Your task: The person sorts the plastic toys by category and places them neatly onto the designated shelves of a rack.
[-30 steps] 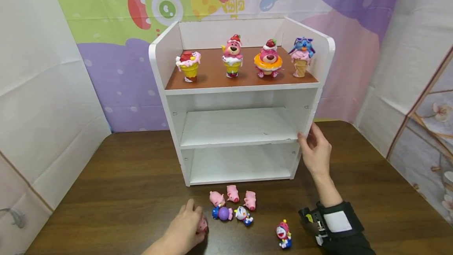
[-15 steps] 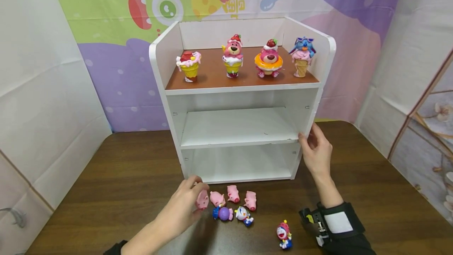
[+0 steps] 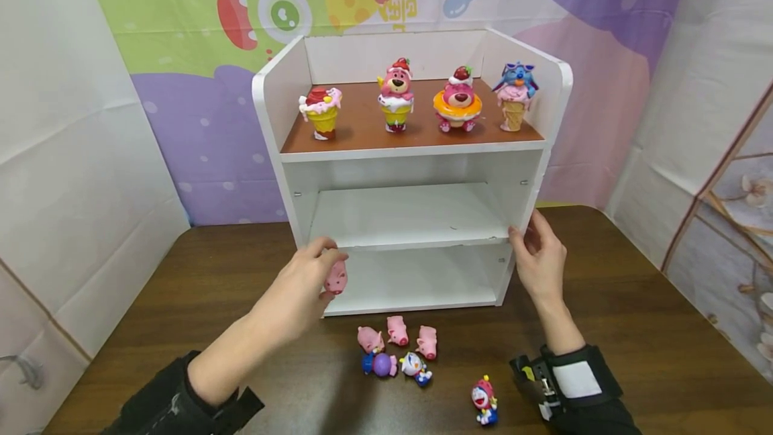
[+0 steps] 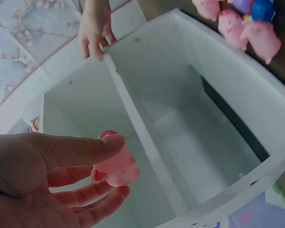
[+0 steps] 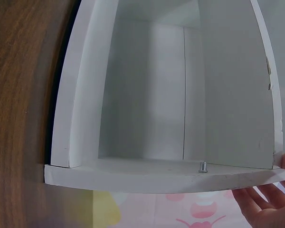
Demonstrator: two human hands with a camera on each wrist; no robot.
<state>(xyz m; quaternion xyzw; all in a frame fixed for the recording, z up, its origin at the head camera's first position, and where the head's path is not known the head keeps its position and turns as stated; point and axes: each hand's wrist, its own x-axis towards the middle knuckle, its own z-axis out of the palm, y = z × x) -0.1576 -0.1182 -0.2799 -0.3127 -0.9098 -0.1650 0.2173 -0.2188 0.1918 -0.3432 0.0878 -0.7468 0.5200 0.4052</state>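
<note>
In the head view my left hand (image 3: 294, 295) pinches a pink pig figurine (image 3: 336, 278) between thumb and fingers, raised off the table before the lower left of a white shelf unit (image 3: 410, 213). The left wrist view shows the pig (image 4: 118, 167) under the thumb, at the shelf opening. My right hand (image 3: 539, 259) grips the unit's right side panel at middle-shelf height, thumb on the front edge and fingers round the outside. Three more pink pigs (image 3: 397, 331) lie on the table in front of the unit.
A purple-and-blue figurine (image 3: 382, 364) and a white-and-blue one (image 3: 416, 368) lie by the pigs. A red-and-blue figurine (image 3: 484, 400) lies farther right. On the unit's brown top stand several figurines, among them a bear in an orange ring (image 3: 457, 106).
My left hand has picked the pig off the table and carried it up and forward to the unit's left side. The right hand stays on the side panel.
</note>
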